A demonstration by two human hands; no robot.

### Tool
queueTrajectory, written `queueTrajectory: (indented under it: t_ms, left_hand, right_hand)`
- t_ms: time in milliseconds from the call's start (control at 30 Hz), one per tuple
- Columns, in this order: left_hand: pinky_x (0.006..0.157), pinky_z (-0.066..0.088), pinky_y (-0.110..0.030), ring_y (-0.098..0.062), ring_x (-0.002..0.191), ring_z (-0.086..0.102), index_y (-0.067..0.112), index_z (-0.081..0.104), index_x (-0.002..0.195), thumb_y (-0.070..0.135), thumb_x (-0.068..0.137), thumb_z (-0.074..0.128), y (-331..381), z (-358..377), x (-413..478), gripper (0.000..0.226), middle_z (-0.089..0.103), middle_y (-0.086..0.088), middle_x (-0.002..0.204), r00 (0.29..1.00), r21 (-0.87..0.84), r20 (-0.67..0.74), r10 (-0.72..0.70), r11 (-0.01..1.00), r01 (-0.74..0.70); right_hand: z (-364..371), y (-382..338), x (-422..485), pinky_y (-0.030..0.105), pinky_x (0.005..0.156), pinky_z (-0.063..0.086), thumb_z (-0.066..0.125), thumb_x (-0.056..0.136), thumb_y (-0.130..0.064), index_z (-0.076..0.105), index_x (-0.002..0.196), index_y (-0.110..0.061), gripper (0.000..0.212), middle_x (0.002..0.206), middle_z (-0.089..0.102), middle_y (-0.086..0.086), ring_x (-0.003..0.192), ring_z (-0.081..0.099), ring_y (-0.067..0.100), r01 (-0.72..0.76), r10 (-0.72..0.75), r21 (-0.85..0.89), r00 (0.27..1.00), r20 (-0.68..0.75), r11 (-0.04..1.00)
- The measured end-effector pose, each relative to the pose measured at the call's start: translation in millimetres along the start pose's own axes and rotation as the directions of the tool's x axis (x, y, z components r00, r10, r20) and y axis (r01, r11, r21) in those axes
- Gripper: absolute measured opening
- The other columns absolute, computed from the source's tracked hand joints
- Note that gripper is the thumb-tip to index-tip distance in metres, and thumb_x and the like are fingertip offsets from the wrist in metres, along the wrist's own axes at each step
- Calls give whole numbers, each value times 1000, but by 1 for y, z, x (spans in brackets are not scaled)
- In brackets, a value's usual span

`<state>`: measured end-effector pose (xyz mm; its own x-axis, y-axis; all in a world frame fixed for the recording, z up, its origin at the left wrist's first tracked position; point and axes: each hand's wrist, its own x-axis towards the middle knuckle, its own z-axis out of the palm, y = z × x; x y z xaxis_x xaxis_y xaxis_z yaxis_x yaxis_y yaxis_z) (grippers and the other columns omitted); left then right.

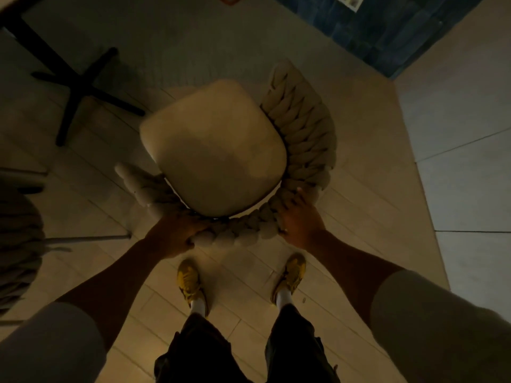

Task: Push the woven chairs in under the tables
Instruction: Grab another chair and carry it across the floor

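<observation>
A woven chair [215,150] with a cream seat cushion and a thick braided beige backrest stands on the floor right in front of me, seen from above. My left hand [177,234] grips the braided back at its near left. My right hand [297,219] grips the same back at its near right, fingers curled over the top. The table [8,12] shows only as a pale corner at the top left, with its black post and cross-shaped foot [80,87] on the floor just left of the chair's front.
A second woven chair [19,244] stands at the left edge, its thin metal legs reaching towards me. A dark blue wall [387,31] runs across the top right. A pale wall [470,134] lies to the right. My feet in yellow shoes stand behind the chair.
</observation>
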<state>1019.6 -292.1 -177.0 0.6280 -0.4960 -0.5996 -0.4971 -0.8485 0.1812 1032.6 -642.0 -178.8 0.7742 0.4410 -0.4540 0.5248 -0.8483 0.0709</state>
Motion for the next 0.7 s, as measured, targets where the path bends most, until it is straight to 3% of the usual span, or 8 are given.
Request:
queueTrajectory:
  t_ms: [167, 267, 400, 467, 533, 633, 700]
  left_hand:
    - [99, 49, -42, -14, 122, 60, 53, 53, 134, 39, 76, 71, -38, 16, -16, 62, 64, 20, 130, 990, 11, -52, -129, 991, 130]
    - [105, 42, -44, -19, 122, 60, 47, 63, 128, 30, 73, 72, -41, 18, -24, 59, 67, 15, 129, 978, 87, -84, -189, 977, 196]
    - [112, 33, -41, -18, 125, 55, 41, 60, 125, 32, 78, 68, -17, 16, -23, 49, 63, 15, 126, 966, 227, 21, -256, 943, 245]
    - [109, 35, -37, -17, 123, 56, 37, 56, 131, 44, 82, 66, -3, 15, -19, 51, 63, 12, 128, 970, 162, 17, -243, 958, 237]
    - [107, 41, -37, -19, 124, 56, 33, 48, 145, 63, 80, 66, 13, 11, -13, 73, 60, 8, 135, 979, 26, 12, -205, 979, 204]
    - [102, 46, -32, -21, 124, 58, 29, 40, 152, 80, 75, 63, 41, 5, 0, 95, 58, 3, 140, 988, -202, -14, -154, 968, 148]
    - [96, 50, -32, -21, 116, 62, 31, 45, 147, 92, 69, 54, 57, 5, 13, 99, 62, 4, 132, 981, -290, -42, -189, 942, 170]
  right_hand:
    - [-8, -45, 13, 52, 118, 24, 66, 87, -47, 52, 138, -6, 67, 131, 60, 16, 126, 49, 39, 47, -46, 68, 999, -3, 997]
    - [-11, -63, 20, 51, 115, 28, 65, 87, -46, 52, 135, -4, 65, 129, 61, 16, 125, 49, 39, 41, -43, 112, 999, 11, 993]
    - [-11, -61, 22, 50, 110, 35, 61, 88, -58, 50, 137, -5, 73, 131, 60, 15, 125, 49, 37, 81, -83, 132, 996, 12, 988]
    - [-13, -50, 18, 49, 107, 38, 48, 87, -76, 49, 139, -8, 85, 133, 59, 13, 123, 51, 35, 154, -150, 169, 988, -36, 974]
    - [-21, -36, 11, 50, 109, 34, 35, 81, -91, 50, 141, -13, 99, 136, 58, 8, 127, 50, 32, 190, -173, 182, 979, -109, 965]
    - [-35, -14, 5, 53, 119, 19, 26, 76, -98, 46, 148, -14, 112, 151, 48, 7, 143, 36, 30, 124, -95, 166, 980, -176, 978]
    - [-41, 2, 4, 55, 121, 13, 23, 75, -100, 42, 151, -13, 117, 157, 41, 8, 149, 28, 31, 71, -44, 144, 982, -183, 987]
